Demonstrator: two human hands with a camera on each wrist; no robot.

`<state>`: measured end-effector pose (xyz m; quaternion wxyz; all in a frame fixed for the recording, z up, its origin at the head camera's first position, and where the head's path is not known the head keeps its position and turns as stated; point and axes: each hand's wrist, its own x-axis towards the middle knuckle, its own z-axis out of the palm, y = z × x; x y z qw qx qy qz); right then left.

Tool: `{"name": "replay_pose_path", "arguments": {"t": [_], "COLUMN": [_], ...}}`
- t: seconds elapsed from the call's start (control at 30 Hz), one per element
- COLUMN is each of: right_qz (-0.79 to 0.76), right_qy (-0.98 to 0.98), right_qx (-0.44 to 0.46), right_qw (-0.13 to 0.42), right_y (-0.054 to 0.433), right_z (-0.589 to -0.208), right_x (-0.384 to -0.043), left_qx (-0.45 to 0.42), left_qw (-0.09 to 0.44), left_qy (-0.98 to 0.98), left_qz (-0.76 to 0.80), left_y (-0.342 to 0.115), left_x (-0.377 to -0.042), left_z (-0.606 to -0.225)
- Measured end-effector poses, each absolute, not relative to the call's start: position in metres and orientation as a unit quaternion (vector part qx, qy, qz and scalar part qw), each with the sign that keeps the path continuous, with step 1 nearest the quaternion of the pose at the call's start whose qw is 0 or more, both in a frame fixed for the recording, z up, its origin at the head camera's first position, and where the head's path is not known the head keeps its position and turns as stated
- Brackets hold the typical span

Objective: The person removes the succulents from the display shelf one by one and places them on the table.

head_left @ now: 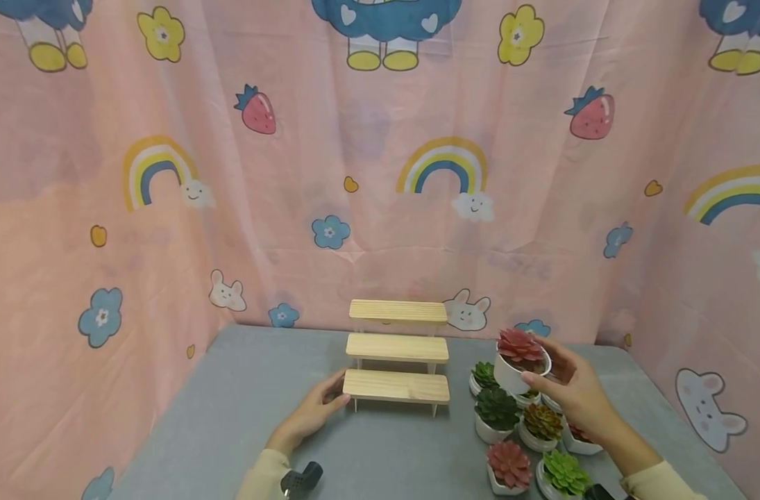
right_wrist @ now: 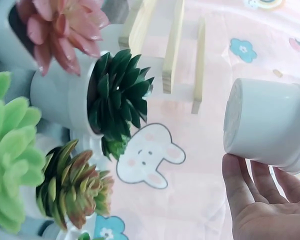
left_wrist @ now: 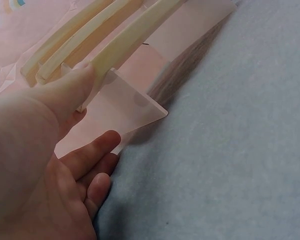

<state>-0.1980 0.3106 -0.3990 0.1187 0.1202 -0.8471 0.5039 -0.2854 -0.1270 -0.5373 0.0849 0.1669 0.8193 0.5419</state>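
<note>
My right hand [head_left: 579, 392] grips a white pot with a red artificial succulent [head_left: 518, 346], raised above the other potted plants. In the right wrist view the white pot [right_wrist: 267, 122] rests against the fingertips, its plant out of sight. At the left end of a three-tier wooden display stand [head_left: 395, 387], my left hand [head_left: 314, 410] holds the lowest step. The left wrist view has the thumb [left_wrist: 75, 87] against that step's end, the other fingers lower, beside the clear side support [left_wrist: 127, 102].
Several potted artificial succulents stand together right of the stand, including a dark green one [head_left: 497, 408], a bright green one [head_left: 565, 473] and a pinkish-red one [head_left: 509, 464]. The grey table [head_left: 230, 410] meets a pink printed curtain [head_left: 292, 264] behind.
</note>
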Motion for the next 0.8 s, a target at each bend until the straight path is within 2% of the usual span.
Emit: {"name": "replay_pose_path", "arguments": {"t": [0.57,0.8], "right_qz": [0.504,0.494], "right_qy": [-0.841,-0.858], "right_qx": [0.116,0.036], "right_qw": [0.155,0.140], "right_y": [0.356,0.373], "right_z": [-0.405,-0.429], "right_x": [-0.167,-0.149], "left_qx": [0.156,0.152], "left_qw": [0.081,0.092], "left_qy": [0.807,0.807], "left_qz": [0.563,0.563], "left_y": [-0.124,-0.124], "left_x": [-0.282,-0.282], "left_z": [-0.530,-0.533]}}
